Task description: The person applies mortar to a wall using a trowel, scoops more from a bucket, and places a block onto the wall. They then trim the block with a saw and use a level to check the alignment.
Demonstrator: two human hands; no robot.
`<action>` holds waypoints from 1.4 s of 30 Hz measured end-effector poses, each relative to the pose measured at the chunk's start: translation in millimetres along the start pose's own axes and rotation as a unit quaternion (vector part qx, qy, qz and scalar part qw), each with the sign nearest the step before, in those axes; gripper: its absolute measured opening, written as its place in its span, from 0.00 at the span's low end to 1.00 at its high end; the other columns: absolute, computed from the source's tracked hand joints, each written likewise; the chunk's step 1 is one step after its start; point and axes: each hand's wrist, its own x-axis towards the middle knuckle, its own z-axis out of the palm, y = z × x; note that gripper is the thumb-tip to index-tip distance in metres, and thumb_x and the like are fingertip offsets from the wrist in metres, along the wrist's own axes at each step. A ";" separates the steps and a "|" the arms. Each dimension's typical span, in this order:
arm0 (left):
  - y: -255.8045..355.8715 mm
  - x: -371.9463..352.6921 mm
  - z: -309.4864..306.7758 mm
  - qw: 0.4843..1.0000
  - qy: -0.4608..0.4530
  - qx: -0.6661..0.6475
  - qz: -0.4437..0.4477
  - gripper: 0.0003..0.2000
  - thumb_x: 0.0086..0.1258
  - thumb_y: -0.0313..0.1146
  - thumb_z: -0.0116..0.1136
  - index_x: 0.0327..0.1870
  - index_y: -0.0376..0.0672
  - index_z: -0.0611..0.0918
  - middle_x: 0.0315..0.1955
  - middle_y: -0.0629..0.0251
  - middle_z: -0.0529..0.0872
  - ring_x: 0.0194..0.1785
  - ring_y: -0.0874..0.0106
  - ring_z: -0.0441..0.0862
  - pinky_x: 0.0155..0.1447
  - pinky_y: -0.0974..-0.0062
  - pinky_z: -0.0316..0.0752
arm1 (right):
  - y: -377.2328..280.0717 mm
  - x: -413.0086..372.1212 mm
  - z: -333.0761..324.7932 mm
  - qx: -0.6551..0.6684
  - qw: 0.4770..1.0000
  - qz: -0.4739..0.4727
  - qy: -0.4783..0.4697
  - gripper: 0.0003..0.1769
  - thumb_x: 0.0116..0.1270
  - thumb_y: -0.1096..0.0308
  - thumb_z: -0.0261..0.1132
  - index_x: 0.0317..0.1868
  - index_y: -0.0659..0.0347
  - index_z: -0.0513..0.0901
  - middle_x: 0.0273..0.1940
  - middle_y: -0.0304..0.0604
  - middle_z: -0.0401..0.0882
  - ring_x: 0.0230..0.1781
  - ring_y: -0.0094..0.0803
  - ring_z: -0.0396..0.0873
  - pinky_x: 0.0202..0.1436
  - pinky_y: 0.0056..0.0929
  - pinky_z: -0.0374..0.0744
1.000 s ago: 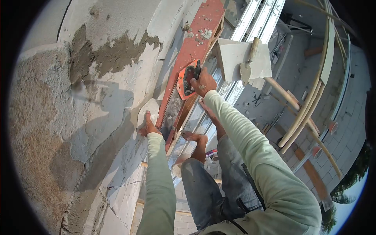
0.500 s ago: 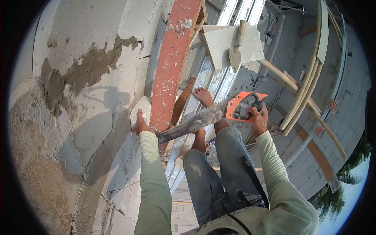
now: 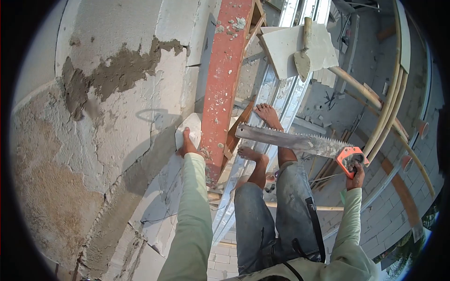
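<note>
My right hand (image 3: 356, 177) is closed around the orange handle of a handsaw (image 3: 290, 139). The saw's toothed metal blade points left, teeth up in the view, and passes in front of my lower leg; grey residue marks it. On the left, my left hand (image 3: 188, 144) grips a pale, rough-edged block piece (image 3: 182, 135) between the wall and a red beam (image 3: 224, 84). My thumb lies on top of the piece, while the other fingers are mostly hidden. The blade's tip is to the right of the beam, apart from the block piece.
A plastered wall (image 3: 42, 159) with a wet mortar patch (image 3: 117, 72) fills the left. Shiny metal channels (image 3: 276, 96) run under my bare feet. A trowel (image 3: 302, 61) lies on a white board (image 3: 281, 47). Bamboo poles (image 3: 388, 107) stand at the right, above a lower floor.
The handsaw has swung right and away from the block piece and beam, its blade now nearer level. My left hand stays on the piece. The whole view has shifted slightly.
</note>
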 end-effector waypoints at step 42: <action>-13.7 7.7 2.1 0.993 -0.101 -0.043 0.039 0.46 0.43 0.48 0.75 0.58 0.33 0.59 0.52 0.50 0.76 0.48 0.58 0.80 0.53 0.56 0.79 | 131.7 89.4 89.8 0.182 0.940 0.006 0.287 0.03 0.60 0.74 0.63 0.32 0.61 0.75 0.27 0.40 0.77 0.24 0.33 0.77 0.30 0.44 0.80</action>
